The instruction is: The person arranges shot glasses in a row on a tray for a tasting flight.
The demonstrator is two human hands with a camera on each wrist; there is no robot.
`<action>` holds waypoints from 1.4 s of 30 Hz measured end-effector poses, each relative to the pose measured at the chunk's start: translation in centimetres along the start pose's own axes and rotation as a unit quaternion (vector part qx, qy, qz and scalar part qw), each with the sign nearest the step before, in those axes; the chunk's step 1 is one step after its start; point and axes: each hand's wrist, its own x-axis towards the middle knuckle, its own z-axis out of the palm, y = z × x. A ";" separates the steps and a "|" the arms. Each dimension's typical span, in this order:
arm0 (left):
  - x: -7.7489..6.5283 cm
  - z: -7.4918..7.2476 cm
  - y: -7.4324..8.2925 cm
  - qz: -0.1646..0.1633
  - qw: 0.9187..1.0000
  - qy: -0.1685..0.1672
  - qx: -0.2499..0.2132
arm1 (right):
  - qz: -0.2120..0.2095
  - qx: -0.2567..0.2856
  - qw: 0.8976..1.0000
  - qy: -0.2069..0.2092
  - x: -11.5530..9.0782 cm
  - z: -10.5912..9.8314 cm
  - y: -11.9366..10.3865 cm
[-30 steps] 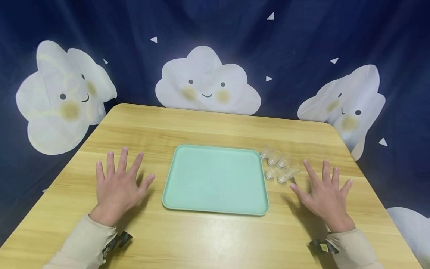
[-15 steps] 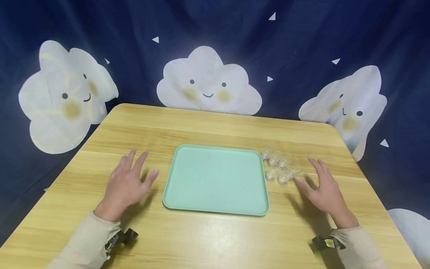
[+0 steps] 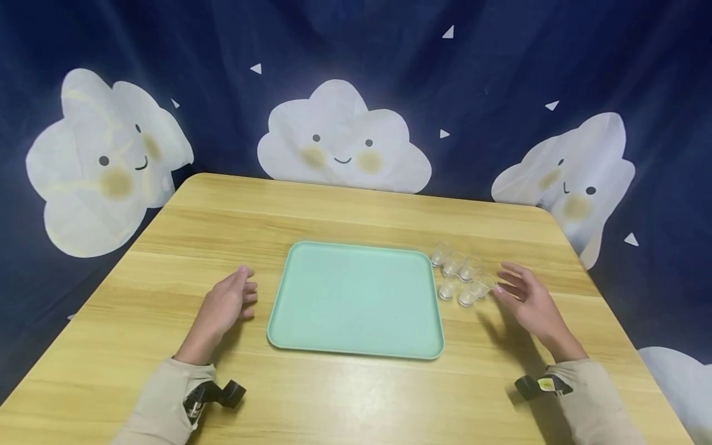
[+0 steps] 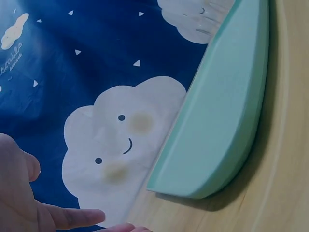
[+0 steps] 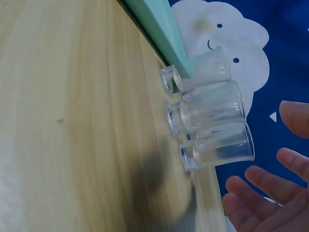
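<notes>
Around the far side and both flanks, a blue curtain (image 3: 356, 37) printed with white clouds (image 3: 342, 170) is hung. Before it is set a wood-grain table (image 3: 345, 402), on which a green tray (image 3: 356, 303) is laid flat. The left hand (image 3: 222, 306) is held left of the tray, apart from it, its fingers loosely bent and clamped on nothing. The right hand (image 3: 534, 306) is held with thumb and fingers apart, just beside the nearest of the small cups (image 3: 467, 295); a gap is shown in the right wrist view. Between this hand and the tray's right rim, the cups are stood upright in two rows, the rear one partly hidden. Their walls are clear; contents cannot be made out.
</notes>
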 end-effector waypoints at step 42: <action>0.2 2.4 -1.6 0.003 0.998 -0.059 0.016 | 0.018 -0.014 0.999 -0.040 1.8 1.1 1.4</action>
